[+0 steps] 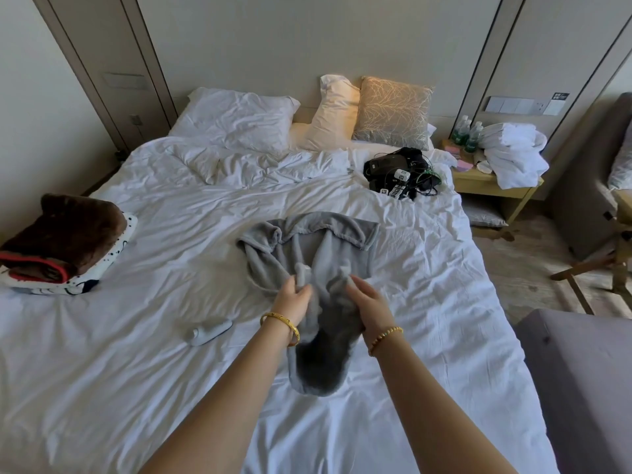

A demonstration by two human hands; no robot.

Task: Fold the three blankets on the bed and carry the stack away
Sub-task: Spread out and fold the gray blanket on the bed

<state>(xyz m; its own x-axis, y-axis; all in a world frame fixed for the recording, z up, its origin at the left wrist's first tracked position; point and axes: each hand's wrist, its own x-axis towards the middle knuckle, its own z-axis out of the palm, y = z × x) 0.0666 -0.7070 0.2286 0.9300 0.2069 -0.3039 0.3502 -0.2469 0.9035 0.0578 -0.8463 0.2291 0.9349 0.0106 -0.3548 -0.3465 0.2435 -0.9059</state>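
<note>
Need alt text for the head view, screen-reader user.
Both hands, left hand and right hand, grip a crumpled grey blanket on a white bed. Two folded blankets sit stacked at the bed's left edge.

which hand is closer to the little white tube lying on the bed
Left. The left hand, gripping the grey blanket, is just up and right of the white tube; the right hand grips it farther right.

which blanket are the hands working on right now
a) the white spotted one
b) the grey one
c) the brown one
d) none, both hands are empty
b) The left hand and right hand each grip a bunch of the grey blanket mid-bed, while the brown blanket sits folded on the white spotted blanket at the bed's left edge.
</note>
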